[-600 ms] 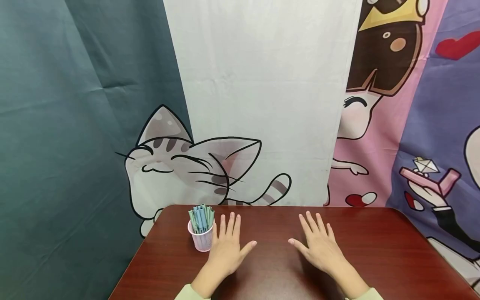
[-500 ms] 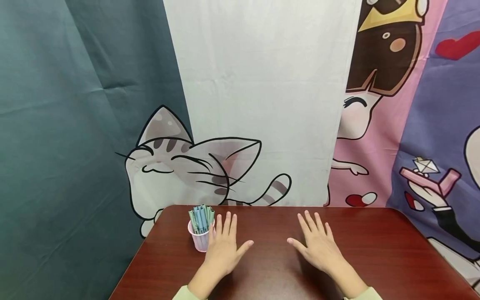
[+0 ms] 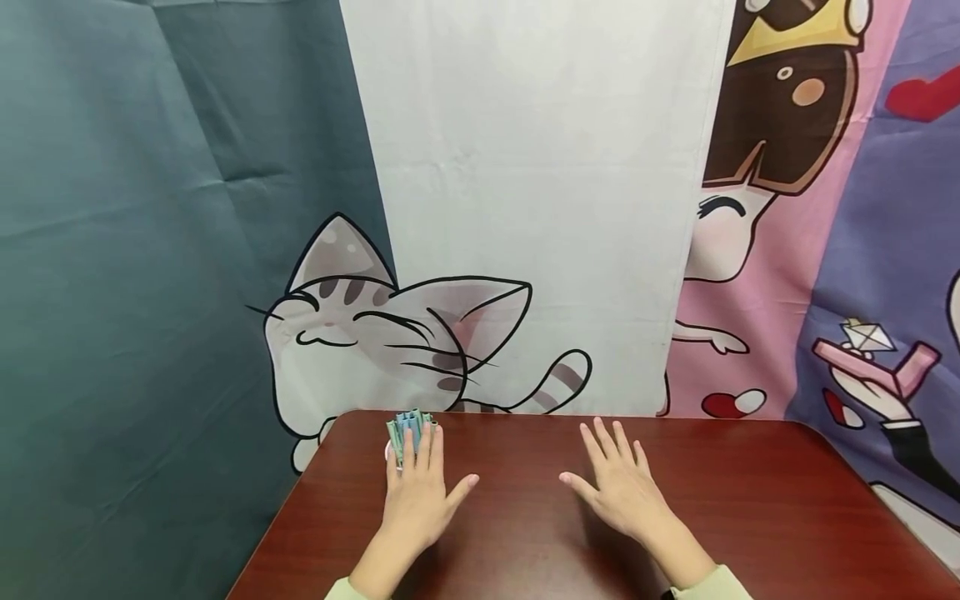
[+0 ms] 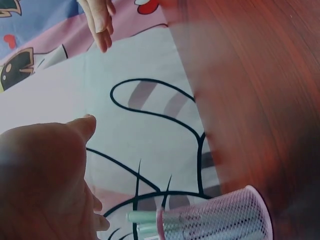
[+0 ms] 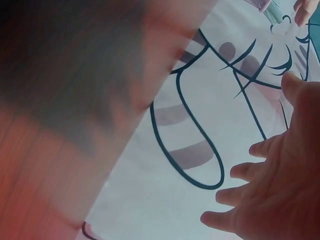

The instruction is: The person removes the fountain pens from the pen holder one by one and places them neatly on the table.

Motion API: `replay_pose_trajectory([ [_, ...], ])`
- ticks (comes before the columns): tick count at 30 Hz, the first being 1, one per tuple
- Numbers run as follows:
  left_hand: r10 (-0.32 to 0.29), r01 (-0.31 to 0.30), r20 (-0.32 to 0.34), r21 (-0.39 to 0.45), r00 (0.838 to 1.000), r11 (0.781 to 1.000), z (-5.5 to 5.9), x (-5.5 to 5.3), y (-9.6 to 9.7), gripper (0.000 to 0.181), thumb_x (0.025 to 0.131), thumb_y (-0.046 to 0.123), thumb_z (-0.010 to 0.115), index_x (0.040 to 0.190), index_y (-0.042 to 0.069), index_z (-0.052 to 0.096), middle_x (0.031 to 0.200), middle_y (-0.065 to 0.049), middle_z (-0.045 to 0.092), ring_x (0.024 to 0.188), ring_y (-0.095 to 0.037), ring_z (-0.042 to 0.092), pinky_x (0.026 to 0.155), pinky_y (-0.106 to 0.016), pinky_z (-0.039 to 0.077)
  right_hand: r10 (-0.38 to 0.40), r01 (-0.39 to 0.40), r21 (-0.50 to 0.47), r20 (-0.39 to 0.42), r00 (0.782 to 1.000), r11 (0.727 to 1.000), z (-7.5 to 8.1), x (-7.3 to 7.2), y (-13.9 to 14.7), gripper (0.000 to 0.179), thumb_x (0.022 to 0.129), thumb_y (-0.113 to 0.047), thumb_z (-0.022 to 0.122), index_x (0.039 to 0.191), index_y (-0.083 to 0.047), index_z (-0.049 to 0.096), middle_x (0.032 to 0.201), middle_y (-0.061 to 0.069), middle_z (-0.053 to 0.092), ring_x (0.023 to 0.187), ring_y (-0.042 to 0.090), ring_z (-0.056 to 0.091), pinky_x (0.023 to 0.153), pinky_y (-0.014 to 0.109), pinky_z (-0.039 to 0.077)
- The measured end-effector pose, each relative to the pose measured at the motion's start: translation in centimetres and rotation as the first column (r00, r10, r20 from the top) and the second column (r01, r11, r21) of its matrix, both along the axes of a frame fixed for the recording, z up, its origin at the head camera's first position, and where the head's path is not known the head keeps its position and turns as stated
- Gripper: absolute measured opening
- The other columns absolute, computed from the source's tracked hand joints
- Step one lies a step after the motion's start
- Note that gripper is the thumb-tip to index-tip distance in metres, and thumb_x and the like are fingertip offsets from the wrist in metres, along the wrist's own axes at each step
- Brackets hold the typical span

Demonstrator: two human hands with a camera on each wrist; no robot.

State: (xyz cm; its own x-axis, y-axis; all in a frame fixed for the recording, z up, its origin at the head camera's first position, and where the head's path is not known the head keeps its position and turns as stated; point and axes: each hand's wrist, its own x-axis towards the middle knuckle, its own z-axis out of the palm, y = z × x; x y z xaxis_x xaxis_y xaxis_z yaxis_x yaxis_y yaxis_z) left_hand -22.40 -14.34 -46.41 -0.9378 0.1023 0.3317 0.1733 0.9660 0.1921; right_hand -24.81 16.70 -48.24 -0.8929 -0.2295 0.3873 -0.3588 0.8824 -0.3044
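My left hand (image 3: 415,498) is held over the table with fingers straight and thumb spread, holding nothing. In the head view it overlaps a pink mesh cup of blue and green pens (image 3: 408,433), hiding most of the cup. The left wrist view shows the pink mesh cup (image 4: 217,217) apart from the hand, beyond its fingers. My right hand (image 3: 626,493) hovers over the table right of the middle, fingers spread, nothing in it; its shadow falls on the wood below.
The dark red-brown table (image 3: 517,533) has rounded far corners. Right behind its far edge hangs a curtain (image 3: 540,167) printed with a cartoon cat and figures.
My left hand has shifted left, so it now covers most of the cup. The right hand has also drifted slightly left. The head view has turned a little.
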Motion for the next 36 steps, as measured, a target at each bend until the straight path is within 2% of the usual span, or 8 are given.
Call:
replay_pose_trajectory([
  [5,0.021,-0.021,0.005,0.043,1.0,0.999,0.1,0.1,-0.9,0.096,0.094,0.071,0.047,0.159,0.003,0.028,0.166,-0.017,0.024,0.153,-0.045,0.014,0.119,-0.067,0.01,0.012,-0.012,0.002,0.004,1.0,1.0,0.1,-0.4,-0.8,0.086,0.093,-0.06,0.062,0.155,-0.006,0.039,0.162,0.019,0.032,0.15,0.047,0.021,0.113,0.072,0.019],
  [10,0.05,-0.05,-0.006,0.073,0.999,0.996,0.1,0.0,-1.9,0.095,0.093,0.066,0.056,0.157,0.0,0.031,0.164,-0.022,0.028,0.152,-0.047,0.014,0.117,-0.07,0.01,0.032,-0.032,-0.01,0.021,0.999,0.999,0.3,-0.7,-1.8,0.085,0.094,-0.058,0.063,0.156,-0.005,0.038,0.162,0.02,0.032,0.151,0.046,0.021,0.114,0.072,0.019],
  [23,0.125,-0.122,-0.019,0.116,0.992,0.986,0.1,-0.5,-3.8,0.097,0.09,0.059,0.066,0.153,-0.008,0.033,0.16,-0.029,0.029,0.148,-0.052,0.019,0.116,-0.072,0.012,0.07,-0.068,-0.031,0.044,0.997,0.997,1.3,-1.4,-4.3,0.083,0.096,-0.056,0.061,0.157,-0.006,0.035,0.162,0.02,0.031,0.152,0.046,0.019,0.116,0.07,0.017],
  [30,0.167,-0.174,0.065,0.13,0.984,0.976,-0.4,-1.2,-4.8,0.1,0.091,0.059,0.064,0.155,-0.008,0.026,0.162,-0.03,0.022,0.15,-0.052,0.012,0.117,-0.072,0.006,0.09,-0.088,-0.032,0.055,0.994,0.996,1.5,-2.0,-5.6,0.084,0.097,-0.06,0.057,0.158,-0.006,0.034,0.164,0.019,0.029,0.152,0.044,0.018,0.116,0.07,0.017],
  [36,0.186,-0.201,0.106,0.146,0.977,0.969,-0.5,-1.6,-5.2,0.103,0.09,0.06,0.065,0.155,-0.009,0.025,0.162,-0.032,0.021,0.149,-0.055,0.013,0.116,-0.072,0.007,0.1,-0.097,-0.049,0.066,0.993,0.994,1.6,-2.4,-6.7,0.083,0.097,-0.056,0.059,0.158,-0.006,0.033,0.163,0.019,0.031,0.153,0.043,0.017,0.117,0.069,0.017],
])
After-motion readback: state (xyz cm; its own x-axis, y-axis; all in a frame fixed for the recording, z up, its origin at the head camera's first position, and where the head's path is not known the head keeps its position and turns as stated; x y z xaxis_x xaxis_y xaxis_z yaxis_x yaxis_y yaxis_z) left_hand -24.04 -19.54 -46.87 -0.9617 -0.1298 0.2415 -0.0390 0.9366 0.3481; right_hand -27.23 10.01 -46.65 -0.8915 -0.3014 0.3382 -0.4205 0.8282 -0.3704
